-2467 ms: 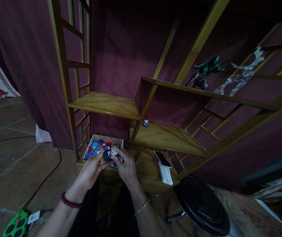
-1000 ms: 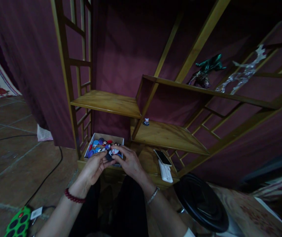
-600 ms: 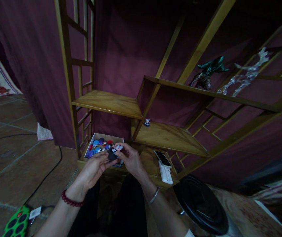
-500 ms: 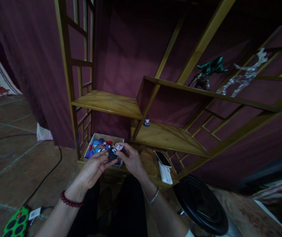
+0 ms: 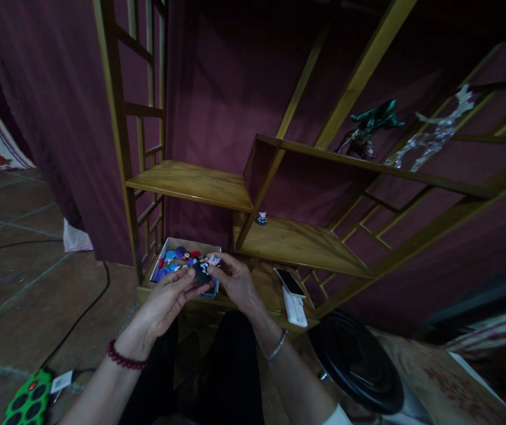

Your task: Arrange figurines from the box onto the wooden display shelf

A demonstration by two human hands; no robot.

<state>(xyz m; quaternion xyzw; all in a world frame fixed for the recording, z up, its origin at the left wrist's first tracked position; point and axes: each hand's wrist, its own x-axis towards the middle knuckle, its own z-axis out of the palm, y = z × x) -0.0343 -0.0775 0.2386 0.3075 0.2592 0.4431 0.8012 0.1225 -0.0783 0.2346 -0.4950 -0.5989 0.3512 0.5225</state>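
Observation:
Between my two hands is a small figurine (image 5: 203,270) with a dark round base and a pale pinkish head, tilted to the right. My left hand (image 5: 173,298) grips the base with thumb and fingers. Closed around the head end are the fingers of my right hand (image 5: 233,280). Just behind them a white open box (image 5: 158,260) holds several small figurines in blue, purple and red. Its near right part is covered by my hands. One similar figurine (image 5: 261,219) stands upright on the middle shelf board (image 5: 297,245), apart from both hands.
A phone (image 5: 291,282) rests partly on a white object (image 5: 295,308) at the lower shelf's right. Above stand a dark green sculpture (image 5: 370,130) and a clear deer figure (image 5: 434,136). A black-lidded bin (image 5: 354,360) is at right, a green power strip (image 5: 29,401) at lower left.
The view has shifted slightly. Both hands keep their hold on the figurine, whose pale head shows a little more upright between the fingers.

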